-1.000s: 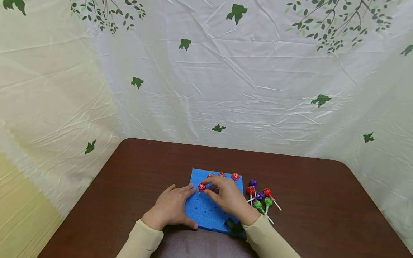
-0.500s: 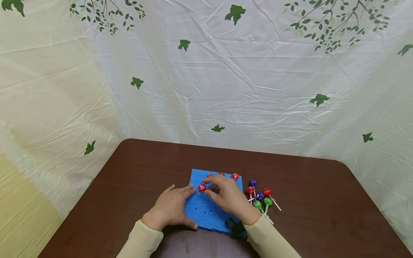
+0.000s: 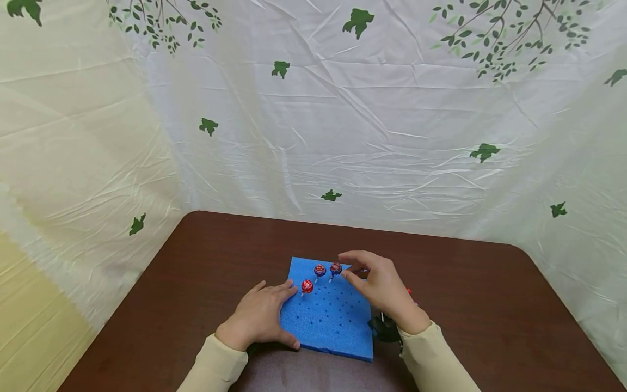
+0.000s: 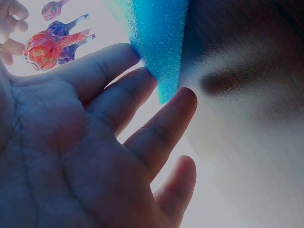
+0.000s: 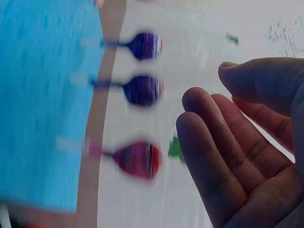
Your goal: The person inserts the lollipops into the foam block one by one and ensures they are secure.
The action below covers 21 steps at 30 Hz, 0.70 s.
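A blue foam board point(image 3: 325, 326) with rows of small holes lies on the table. Red-wrapped lollipops stand in it on their sticks: a front-left lollipop point(image 3: 307, 286) and two behind it, a left one point(image 3: 320, 270) and a right one point(image 3: 335, 268). My left hand point(image 3: 259, 313) rests along the board's left edge with its fingers spread. Above the board's right side is my right hand point(image 3: 384, 288); in the right wrist view its fingers point(image 5: 204, 147) are apart and hold nothing. A lollipop point(image 5: 138, 159) there stands beside the fingertips, not touched.
Right of the board, a loose lollipop point(image 3: 409, 292) barely shows past my right hand, which hides the others there. The dark brown table point(image 3: 235, 245) extends around the board. White cloth point(image 3: 294, 136) with green leaf prints hangs behind.
My right hand has let go of the front-left lollipop, which stays upright in the board, and moved to the right. It now covers the loose lollipops. The left hand has not moved.
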Available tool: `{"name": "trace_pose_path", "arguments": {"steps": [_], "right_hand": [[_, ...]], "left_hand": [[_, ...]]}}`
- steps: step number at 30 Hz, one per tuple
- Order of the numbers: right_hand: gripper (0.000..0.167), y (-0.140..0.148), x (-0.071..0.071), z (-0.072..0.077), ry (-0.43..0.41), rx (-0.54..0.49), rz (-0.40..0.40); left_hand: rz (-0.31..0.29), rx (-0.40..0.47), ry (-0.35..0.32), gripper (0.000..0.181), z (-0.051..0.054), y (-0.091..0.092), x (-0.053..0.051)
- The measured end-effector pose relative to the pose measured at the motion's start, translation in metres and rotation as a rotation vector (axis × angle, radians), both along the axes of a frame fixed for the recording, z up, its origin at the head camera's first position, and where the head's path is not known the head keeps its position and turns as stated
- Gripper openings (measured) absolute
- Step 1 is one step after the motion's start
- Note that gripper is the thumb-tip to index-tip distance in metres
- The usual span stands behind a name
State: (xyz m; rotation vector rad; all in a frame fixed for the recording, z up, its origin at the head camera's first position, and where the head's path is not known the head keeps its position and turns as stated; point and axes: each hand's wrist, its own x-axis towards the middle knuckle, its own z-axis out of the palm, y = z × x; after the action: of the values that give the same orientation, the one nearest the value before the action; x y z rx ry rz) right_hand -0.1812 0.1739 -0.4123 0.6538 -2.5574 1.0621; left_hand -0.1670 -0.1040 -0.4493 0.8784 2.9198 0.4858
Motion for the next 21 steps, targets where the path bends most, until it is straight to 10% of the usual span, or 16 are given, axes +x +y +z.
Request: {"name": "trace_pose_path", "arguments": {"steps": [21], "right_hand": [[0.039, 0.126, -0.005, -0.027, -0.280, 0.131, -0.223]], "left_hand": [[0.017, 0.001, -0.025, 0.108, 0.003, 0.003, 0.001]]}}
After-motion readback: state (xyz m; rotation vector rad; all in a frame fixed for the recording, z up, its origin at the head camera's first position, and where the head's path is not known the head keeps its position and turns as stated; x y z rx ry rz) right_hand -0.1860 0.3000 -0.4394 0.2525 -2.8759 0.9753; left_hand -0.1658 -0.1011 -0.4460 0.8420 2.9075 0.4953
